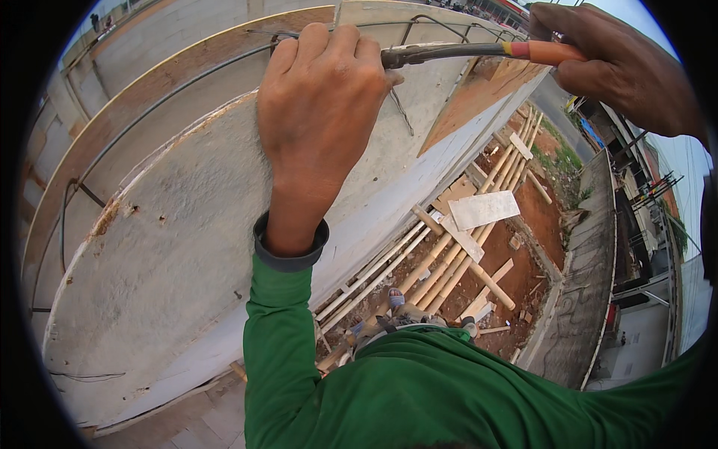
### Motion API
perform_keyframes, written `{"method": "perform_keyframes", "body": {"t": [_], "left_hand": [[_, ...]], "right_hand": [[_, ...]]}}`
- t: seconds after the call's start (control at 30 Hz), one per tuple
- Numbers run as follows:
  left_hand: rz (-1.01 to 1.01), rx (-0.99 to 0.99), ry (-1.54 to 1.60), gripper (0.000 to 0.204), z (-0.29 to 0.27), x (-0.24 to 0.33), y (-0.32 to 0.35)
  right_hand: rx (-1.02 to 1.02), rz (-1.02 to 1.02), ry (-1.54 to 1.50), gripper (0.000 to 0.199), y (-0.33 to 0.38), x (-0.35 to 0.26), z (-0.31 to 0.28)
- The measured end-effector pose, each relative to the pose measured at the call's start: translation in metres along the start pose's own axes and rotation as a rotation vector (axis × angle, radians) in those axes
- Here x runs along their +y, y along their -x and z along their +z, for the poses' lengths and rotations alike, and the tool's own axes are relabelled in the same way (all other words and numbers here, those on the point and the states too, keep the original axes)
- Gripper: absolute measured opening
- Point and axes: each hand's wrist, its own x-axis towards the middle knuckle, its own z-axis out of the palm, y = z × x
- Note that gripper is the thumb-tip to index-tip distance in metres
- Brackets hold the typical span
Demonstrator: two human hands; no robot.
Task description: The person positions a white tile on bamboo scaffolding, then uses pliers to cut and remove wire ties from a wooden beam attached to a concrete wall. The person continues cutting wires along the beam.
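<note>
My right hand point(628, 71), at the upper right, grips the orange handle of a long tool point(464, 51). Its dark metal shaft runs left to my left hand, where the head is hidden, so I cannot tell its exact kind. My left hand point(321, 105) is closed, back up, over the top edge of a grey formwork panel point(172, 217). What its fingers hold is hidden. A thin bent wire point(402, 112) hangs just right of it, against the panel. Behind the hand, a steel reinforcing bar point(161, 101) curves along the gap between the panels.
A wooden-edged outer panel point(112, 97) stands beyond the bar. Below right, bamboo poles point(449, 273) with loose boards point(485, 210) form a platform by my feet, above reddish soil point(542, 243). A low concrete wall point(576, 299) stands farther right.
</note>
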Motion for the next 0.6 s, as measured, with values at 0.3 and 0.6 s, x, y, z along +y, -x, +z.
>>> {"method": "perform_keyframes", "body": {"t": [0.3,0.6], "left_hand": [[-0.013,0.019,-0.085,0.034,0.001,-0.004,0.001],[0.012,0.012,-0.137,0.038,0.005,-0.004,0.003]], "right_hand": [[-0.085,-0.109,-0.153,0.057,-0.009,-0.008,0.011],[0.283,-0.258,0.457,0.047,0.006,-0.031,-0.010]]}}
